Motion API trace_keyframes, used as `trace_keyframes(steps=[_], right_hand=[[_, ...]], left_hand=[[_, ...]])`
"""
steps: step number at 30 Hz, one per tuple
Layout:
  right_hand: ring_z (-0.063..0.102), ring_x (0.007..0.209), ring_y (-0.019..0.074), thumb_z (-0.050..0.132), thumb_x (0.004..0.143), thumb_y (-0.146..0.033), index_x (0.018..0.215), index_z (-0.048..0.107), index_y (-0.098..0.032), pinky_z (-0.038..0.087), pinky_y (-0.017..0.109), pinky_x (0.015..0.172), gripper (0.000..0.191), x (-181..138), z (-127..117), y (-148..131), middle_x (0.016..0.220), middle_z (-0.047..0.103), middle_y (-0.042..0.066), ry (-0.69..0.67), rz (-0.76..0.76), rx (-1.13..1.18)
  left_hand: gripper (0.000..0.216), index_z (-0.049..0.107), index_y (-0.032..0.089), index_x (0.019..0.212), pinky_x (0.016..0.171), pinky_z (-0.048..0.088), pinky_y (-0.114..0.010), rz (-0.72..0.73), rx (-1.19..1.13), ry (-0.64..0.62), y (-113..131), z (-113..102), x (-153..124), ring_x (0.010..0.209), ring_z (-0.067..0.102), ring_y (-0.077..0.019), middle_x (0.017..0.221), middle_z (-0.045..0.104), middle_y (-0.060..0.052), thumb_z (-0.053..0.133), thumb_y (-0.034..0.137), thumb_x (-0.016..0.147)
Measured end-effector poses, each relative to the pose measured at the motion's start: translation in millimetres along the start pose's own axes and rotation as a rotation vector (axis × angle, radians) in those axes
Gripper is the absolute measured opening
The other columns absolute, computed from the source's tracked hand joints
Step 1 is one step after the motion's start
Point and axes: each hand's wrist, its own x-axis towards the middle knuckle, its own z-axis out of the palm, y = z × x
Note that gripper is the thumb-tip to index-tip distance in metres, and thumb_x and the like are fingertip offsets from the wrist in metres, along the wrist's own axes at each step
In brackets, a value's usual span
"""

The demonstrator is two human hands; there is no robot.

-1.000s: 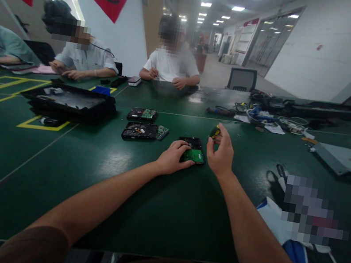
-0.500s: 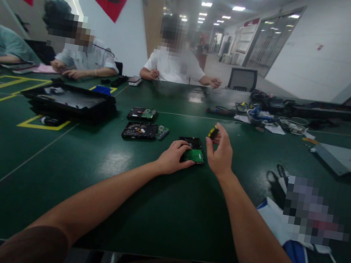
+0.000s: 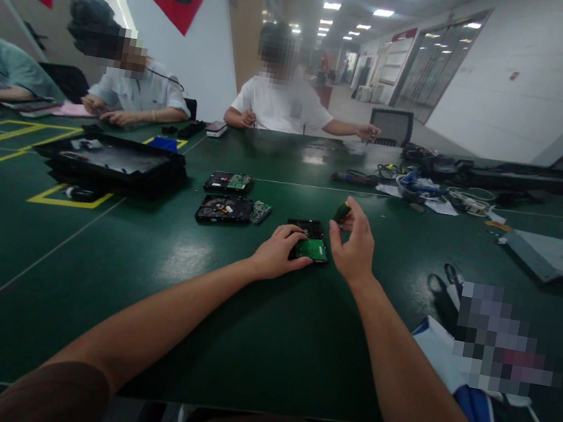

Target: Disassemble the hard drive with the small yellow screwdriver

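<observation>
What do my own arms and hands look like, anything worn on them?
The left hand and right hand are bare: no gloves, rings or watch show. Both forearms are uncovered. A brown sleeve covers the left upper arm at the bottom edge; the right sleeve is out of view.

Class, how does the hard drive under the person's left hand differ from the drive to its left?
The left hand steadies the held drive, the right hand holding a tool beside it; the other drive lies untouched. The held drive's green board sits at its near end; the other drive's, at its right end. Both lie flat on the table.
</observation>
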Motion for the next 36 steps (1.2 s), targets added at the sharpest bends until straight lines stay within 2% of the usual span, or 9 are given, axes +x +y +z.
trace_keyframes(steps=[4,9,15,20,25,30,36], right_hand=[[0.069,0.106,0.0287,0.053,0.1,-0.028,0.164,0.03,-0.029,0.065,0.054,0.09,0.067,0.0,0.3,1.2,0.143,0.059,0.015,-0.015,0.009,-0.003],[0.067,0.097,0.0273,0.059,0.099,-0.034,0.161,0.036,-0.03,0.066,0.051,0.082,0.066,0.8,-1.5,-1.5,0.128,0.063,0.013,0.008,0.025,-0.013],[0.069,0.102,0.0276,0.053,0.1,-0.029,0.164,0.03,-0.028,0.064,0.053,0.091,0.067,1.0,-1.0,-3.8,0.136,0.06,0.015,0.005,0.011,-0.001],[0.068,0.098,0.0276,0.055,0.1,-0.033,0.162,0.033,-0.03,0.066,0.051,0.083,0.066,0.9,-1.2,-2.4,0.129,0.063,0.014,0.017,0.018,-0.018],[0.069,0.102,0.0262,0.054,0.1,-0.029,0.163,0.031,-0.027,0.065,0.049,0.088,0.066,0.4,-0.9,-2.4,0.136,0.06,0.016,0.024,0.009,-0.004],[0.068,0.098,0.0271,0.057,0.1,-0.033,0.16,0.034,-0.028,0.066,0.051,0.084,0.065,0.2,-0.6,-1.5,0.132,0.061,0.015,0.037,0.019,-0.03],[0.069,0.1,0.0271,0.054,0.099,-0.029,0.161,0.032,-0.028,0.066,0.051,0.087,0.066,0.6,-0.8,-3.3,0.137,0.059,0.016,0.032,0.011,-0.014]], left_hand=[[0.058,0.061,0.024,0.136,0.12,0.044,-0.054,-0.001,-0.002,-0.004,0.5,-0.4,-0.1,0.142,0.046,-0.0336,0.145,0.053,-0.013,0.074,0.054,0.089],[0.059,0.06,0.023,0.137,0.12,0.044,-0.053,0.001,0.011,-0.008,0.8,-0.3,-0.1,0.143,0.046,-0.0333,0.145,0.053,-0.014,0.074,0.054,0.089],[0.057,0.06,0.024,0.137,0.12,0.044,-0.053,-0.002,0.011,-0.01,1.6,-0.4,-0.3,0.143,0.046,-0.033,0.145,0.054,-0.013,0.073,0.055,0.09],[0.058,0.06,0.025,0.138,0.119,0.045,-0.053,-0.001,0.012,-0.01,2.1,-1.7,-0.6,0.144,0.045,-0.0334,0.146,0.053,-0.013,0.073,0.054,0.09],[0.058,0.061,0.024,0.137,0.12,0.044,-0.053,-0.003,0.017,-0.011,1.5,-1.2,-0.3,0.143,0.046,-0.0333,0.145,0.054,-0.013,0.073,0.055,0.09],[0.059,0.061,0.023,0.137,0.12,0.044,-0.052,0.003,0.018,-0.008,1.1,-1.0,0.0,0.142,0.046,-0.0331,0.145,0.054,-0.014,0.073,0.056,0.09],[0.058,0.061,0.024,0.137,0.12,0.044,-0.053,0.005,0.014,-0.012,-0.1,-0.5,0.2,0.143,0.046,-0.033,0.145,0.053,-0.013,0.073,0.056,0.09]])
